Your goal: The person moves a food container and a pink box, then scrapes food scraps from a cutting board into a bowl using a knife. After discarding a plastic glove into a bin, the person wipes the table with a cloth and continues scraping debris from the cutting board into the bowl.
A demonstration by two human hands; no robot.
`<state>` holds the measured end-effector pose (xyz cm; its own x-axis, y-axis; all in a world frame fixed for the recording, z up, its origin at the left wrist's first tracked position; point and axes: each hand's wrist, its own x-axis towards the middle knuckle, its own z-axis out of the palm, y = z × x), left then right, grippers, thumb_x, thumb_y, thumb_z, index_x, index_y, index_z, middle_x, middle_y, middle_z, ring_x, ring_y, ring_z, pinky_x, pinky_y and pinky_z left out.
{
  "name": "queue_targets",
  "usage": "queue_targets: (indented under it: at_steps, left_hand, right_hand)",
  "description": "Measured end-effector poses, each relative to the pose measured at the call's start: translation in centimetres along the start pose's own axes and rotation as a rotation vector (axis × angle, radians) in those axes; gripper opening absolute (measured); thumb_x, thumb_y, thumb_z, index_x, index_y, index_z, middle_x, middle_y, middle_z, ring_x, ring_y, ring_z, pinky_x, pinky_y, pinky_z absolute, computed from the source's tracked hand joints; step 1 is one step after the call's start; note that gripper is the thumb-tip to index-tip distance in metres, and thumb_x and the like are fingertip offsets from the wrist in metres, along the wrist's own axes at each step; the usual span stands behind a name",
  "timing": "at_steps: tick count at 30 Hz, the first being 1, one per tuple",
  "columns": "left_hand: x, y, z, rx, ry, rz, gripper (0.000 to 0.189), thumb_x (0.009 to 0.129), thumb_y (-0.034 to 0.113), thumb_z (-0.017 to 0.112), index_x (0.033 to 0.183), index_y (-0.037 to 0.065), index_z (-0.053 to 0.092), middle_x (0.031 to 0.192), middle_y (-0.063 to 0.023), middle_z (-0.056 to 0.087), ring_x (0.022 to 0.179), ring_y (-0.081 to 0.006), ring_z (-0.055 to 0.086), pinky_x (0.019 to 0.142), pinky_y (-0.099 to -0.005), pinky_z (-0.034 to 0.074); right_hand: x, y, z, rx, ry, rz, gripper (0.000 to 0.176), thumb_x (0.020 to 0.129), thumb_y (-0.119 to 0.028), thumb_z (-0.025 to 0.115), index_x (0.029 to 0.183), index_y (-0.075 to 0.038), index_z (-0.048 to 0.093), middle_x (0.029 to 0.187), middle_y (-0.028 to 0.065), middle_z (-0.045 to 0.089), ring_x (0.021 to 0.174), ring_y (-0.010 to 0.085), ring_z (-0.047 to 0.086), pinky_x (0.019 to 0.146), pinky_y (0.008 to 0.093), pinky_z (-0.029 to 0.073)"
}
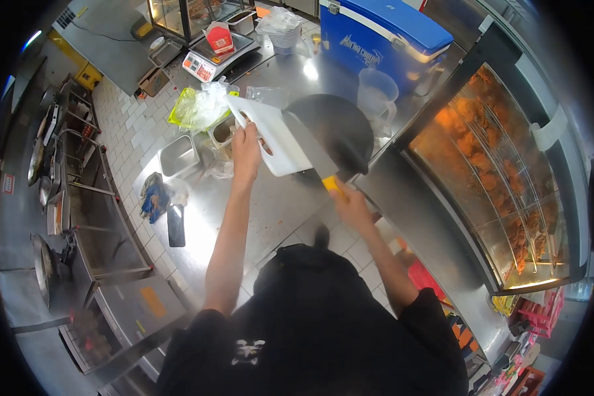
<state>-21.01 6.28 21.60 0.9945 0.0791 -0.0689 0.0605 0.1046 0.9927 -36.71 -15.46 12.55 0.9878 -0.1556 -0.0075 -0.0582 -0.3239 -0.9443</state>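
Observation:
My left hand [247, 153] grips a white cutting board [274, 132] at the slot near its edge, and the board is tilted up over the steel table. In my right hand [354, 207] is the yellow handle of a knife [308, 146]. Its broad blade lies along the board's right edge, pointing away from me. Just beyond the blade sits a large round black bowl [340, 122], partly covered by board and knife. Left of my left hand, a steel pan [179, 157] and a green-rimmed container with plastic bags [201, 109] stand on the table.
A glass display case [495, 171] with fried food flanks the right side. At the back are a blue cooler [383, 36], a clear jug [377, 99] and a scale [219, 56] with a red carton on it. A cloth [154, 198] and a dark phone-like slab [176, 226] lie left.

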Motion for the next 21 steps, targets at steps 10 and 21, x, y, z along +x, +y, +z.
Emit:
queue_targets:
  at_steps: [10,21]
  left_hand:
    - [-1.0,0.8,0.4,0.052,-0.035,0.062,0.036,0.096,0.025,0.042,0.1,-0.009,0.055,0.078,-0.0136,0.058,0.066,-0.0176,0.059,0.053,-0.0323,0.05]
    - [-2.6,5.4,0.7,0.322,-0.228,0.181,0.031,0.097,0.024,0.047,0.087,-0.004,0.056,0.065,-0.0103,0.053,0.055,-0.0177,0.056,0.053,-0.0327,0.045]
  right_hand:
    - [0.7,4.6,-0.7,-0.175,0.094,0.148,0.047,0.092,-0.027,0.059,0.133,-0.007,0.051,0.058,-0.0007,0.049,0.047,0.0057,0.046,0.045,0.0239,0.039]
    - [1.2,4.7,0.1,0.303,0.172,0.133,0.041,0.096,-0.029,0.054,0.131,-0.008,0.054,0.06,-0.0022,0.048,0.043,0.0043,0.041,0.037,0.0208,0.032]
